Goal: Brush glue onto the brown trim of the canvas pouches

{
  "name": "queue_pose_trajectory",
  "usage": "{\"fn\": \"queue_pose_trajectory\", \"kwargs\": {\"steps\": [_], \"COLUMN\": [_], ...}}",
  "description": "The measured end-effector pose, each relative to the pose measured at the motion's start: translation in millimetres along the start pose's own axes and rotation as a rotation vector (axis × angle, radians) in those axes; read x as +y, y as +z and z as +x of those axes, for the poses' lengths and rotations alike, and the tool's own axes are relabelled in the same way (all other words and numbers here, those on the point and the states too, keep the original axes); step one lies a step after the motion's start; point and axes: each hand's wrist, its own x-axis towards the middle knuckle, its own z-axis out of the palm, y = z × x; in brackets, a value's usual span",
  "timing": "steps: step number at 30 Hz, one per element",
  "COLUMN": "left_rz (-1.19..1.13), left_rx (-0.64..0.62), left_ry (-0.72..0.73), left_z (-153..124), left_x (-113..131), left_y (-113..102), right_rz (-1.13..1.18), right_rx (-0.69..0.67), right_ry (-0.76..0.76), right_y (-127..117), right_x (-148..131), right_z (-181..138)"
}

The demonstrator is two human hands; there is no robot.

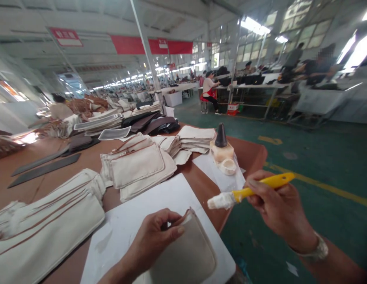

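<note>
Beige panel (183, 256) nearest, on a white sheet (121, 225), its near end cut off by the frame. Left hand (150, 236) pinches its far edge between thumb and fingers, edge raised a little. Right hand (276, 205), to the right, grips the yellow handle of a brush (245, 192), thumb and fingers closed round it; bristles point left, coated in white paste, clear of the panel.

Step in hand, as judged: edge held up, brush loaded, no contact yet. Next move would seem to call for lowering the bristles left onto the edge, with the left pinch steady and fingertips out of the paste. Risk: a drip or smear on the panel's face.

Left stack (59, 228) of beige pieces beside the sheet, brown edges showing. Farther, middle stack (138, 165) and far stack (196, 136) on the brown table (201, 177). Cream pot (221, 152) with black cone (221, 136) at right, on paper (205, 163); contents not visible. Dark strips (44, 169) far left. Beyond, seated worker (209, 85), green floor (328, 157), red banner (127, 44) overhead
</note>
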Motion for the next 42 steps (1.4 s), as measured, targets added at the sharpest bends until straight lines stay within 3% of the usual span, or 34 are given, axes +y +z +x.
{"fn": "queue_pose_trajectory", "kwargs": {"steps": [3,7,11,14,18,22,27,30,34,39,42], "left_rz": [0.024,0.03,-0.046,-0.11,-0.069,0.193,0.706,1.02,1.115,1.107,1.072], "left_rx": [0.012,0.014,-0.004,-0.027,-0.037,0.031,0.09,0.119,0.126,0.201,0.222], "left_ry": [0.012,0.007,-0.026,-0.045,-0.018,0.199,0.864,1.112,1.261,1.281,1.238], "left_z": [-5,-14,-22,-24,-28,-37,-56,-67,-76,-77,-78], "left_x": [5,10,7,2,3,9,8,13,25,25,16], "left_y": [3,6,7,7,7,6,1,-1,-1,-2,-3], "right_rz": [0.111,0.049,-0.173,-0.207,-0.163,-0.187,-0.018,0.011,-0.068,-0.206,-0.276], "right_rx": [-0.126,-0.224,-0.132,-0.059,-0.172,-0.129,-0.076,-0.132,-0.292,-0.606,-0.588], "right_ry": [0.016,-0.021,-0.249,-0.305,-0.303,-0.33,-0.212,-0.179,-0.226,-0.43,-0.526], "right_y": [28,48,43,34,40,44,21,15,24,25,20], "right_x": [-16,-13,-13,-20,-25,-25,-35,-45,-53,-67,-77], "right_z": [-21,-29,-26,-30,-42,-42,-38,-45,-61,-69,-68]}}
